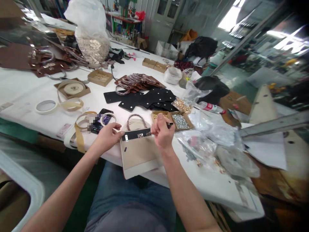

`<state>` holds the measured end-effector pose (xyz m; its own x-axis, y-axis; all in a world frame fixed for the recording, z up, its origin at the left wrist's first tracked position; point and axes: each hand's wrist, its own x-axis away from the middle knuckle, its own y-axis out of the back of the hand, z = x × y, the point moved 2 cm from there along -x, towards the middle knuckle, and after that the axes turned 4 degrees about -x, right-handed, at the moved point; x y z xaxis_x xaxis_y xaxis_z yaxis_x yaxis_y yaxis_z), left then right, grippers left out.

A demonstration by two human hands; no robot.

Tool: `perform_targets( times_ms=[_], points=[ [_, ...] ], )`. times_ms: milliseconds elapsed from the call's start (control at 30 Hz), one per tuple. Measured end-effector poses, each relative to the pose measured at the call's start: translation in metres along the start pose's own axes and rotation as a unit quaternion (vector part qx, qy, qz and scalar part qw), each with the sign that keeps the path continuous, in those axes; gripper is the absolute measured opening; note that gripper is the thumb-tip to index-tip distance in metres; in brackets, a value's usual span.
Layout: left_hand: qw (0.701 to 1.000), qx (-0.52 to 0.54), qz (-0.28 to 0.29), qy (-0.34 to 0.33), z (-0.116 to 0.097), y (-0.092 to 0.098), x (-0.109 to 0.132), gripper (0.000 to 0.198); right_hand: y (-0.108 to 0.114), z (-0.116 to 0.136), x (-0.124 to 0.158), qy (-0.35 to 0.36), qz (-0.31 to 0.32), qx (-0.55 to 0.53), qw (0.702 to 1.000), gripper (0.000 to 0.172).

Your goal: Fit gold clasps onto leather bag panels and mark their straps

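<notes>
A beige handbag panel (140,154) lies tilted over the table's front edge. It has a black strip (134,135) along its top, a small metal clasp plate (140,136) and a wrapped brown handle (136,116) beyond. My left hand (108,135) grips the panel's upper left corner, thumb on its face; the other fingers are partly hidden. My right hand (163,132) is closed around a screwdriver with a dark handle (170,124). Its tip points left, close to the clasp plate; whether it touches is unclear.
Cardboard boxes of gold studs (161,115) and silver studs (181,121) stand behind my right hand. Black strips (154,99) and brown handles (137,80) are piled farther back. Tape rolls (45,106) and a phone (102,119) lie left; plastic bags (200,141) lie right.
</notes>
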<state>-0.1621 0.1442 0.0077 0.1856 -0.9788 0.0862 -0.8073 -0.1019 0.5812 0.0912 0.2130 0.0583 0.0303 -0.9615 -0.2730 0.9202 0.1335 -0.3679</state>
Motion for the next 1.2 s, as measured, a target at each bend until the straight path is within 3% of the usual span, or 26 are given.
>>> perform_targets(
  times_ms=[133,333,633,800,967,1100,1200],
  points=[
    [0.996,0.079,0.023,0.028,0.015,-0.017,0.005,0.042,-0.035,-0.014,0.022,-0.021,0.049,0.032,0.998,0.064],
    [0.984,0.150,0.083,0.045,0.014,-0.016,0.008,0.034,-0.069,-0.039,0.032,-0.013,0.049,0.011,0.999,0.065],
    [0.957,0.253,0.128,0.064,0.024,-0.025,0.013,0.031,-0.084,-0.056,0.034,-0.038,0.032,0.000,0.999,0.065],
    [0.941,0.286,0.175,0.048,0.038,-0.027,0.007,0.031,-0.087,-0.063,0.036,-0.054,0.030,0.045,0.997,0.068],
    [0.952,0.260,0.151,0.054,0.037,-0.032,0.009,0.024,-0.088,-0.065,0.039,-0.047,0.029,0.087,0.995,0.066],
    [0.954,0.285,0.055,0.073,0.035,-0.038,0.025,0.029,-0.087,-0.064,0.039,-0.039,0.033,0.079,0.996,0.063],
    [0.970,0.235,0.005,0.060,0.035,-0.040,0.032,0.025,-0.087,-0.062,0.037,-0.052,0.035,0.084,0.994,0.065]
  ],
)
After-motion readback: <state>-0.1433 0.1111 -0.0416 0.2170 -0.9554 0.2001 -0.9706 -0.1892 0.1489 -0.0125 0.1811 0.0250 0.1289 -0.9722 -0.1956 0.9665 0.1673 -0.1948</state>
